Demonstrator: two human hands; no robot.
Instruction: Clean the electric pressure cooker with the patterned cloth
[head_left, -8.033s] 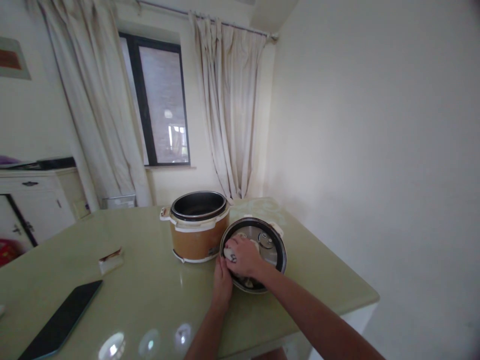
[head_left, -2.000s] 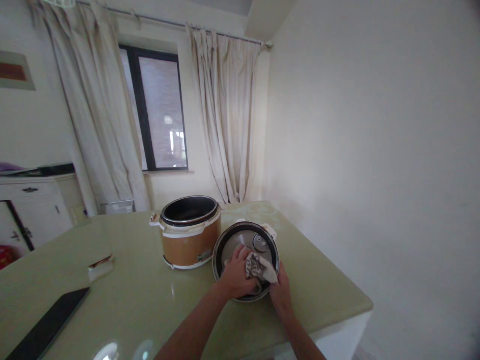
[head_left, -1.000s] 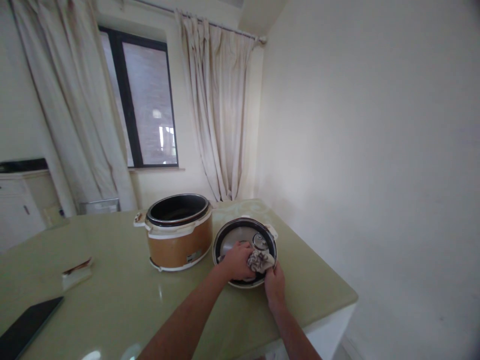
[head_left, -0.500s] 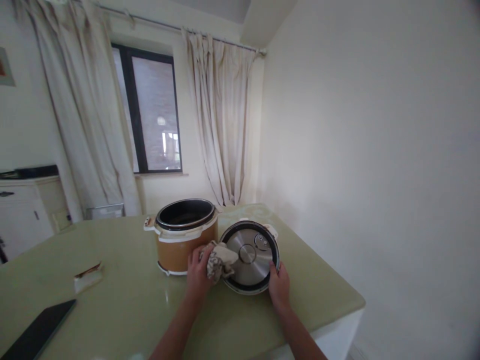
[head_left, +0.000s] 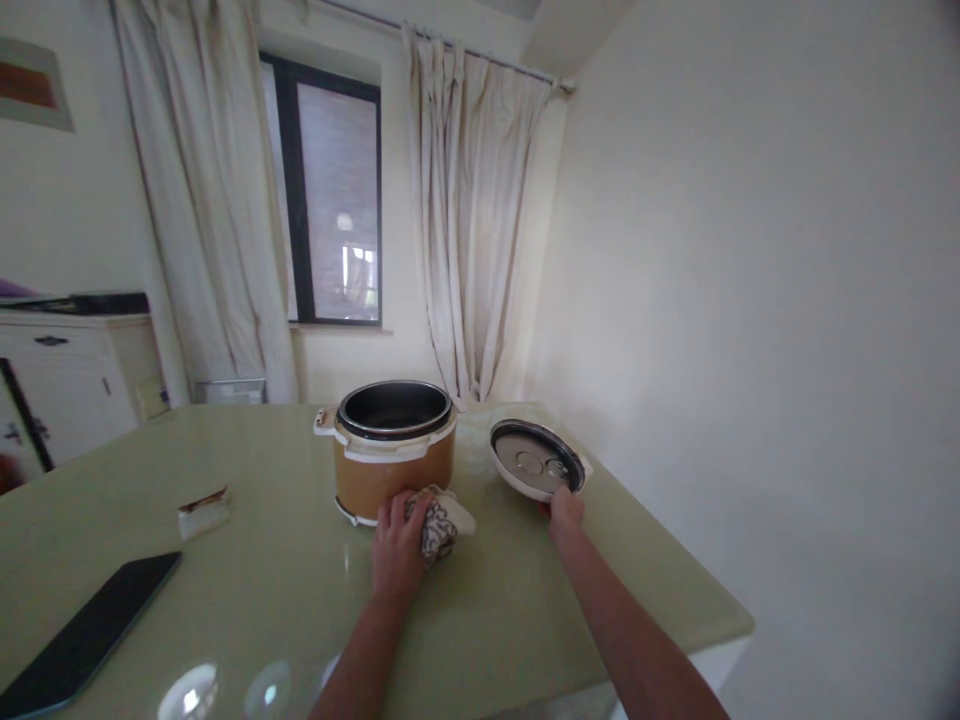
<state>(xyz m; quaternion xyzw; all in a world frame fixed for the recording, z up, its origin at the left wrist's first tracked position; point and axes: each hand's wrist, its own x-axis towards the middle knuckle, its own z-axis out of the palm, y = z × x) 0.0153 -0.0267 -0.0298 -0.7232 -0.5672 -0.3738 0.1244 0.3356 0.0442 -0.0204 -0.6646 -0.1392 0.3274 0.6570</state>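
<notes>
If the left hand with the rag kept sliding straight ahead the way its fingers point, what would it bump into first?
Most likely the cooker pot. The left hand lies on the table gripping the cloth, fingers pointing at the pot's orange base just ahead. Whether the cloth already touches it is unclear.

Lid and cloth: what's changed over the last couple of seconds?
The left hand took the cloth off the lid and now presses it on the table by the cooker. The right hand holds the lid's near edge, now further right and tilted up. Cooker, phone unmoved.
</notes>
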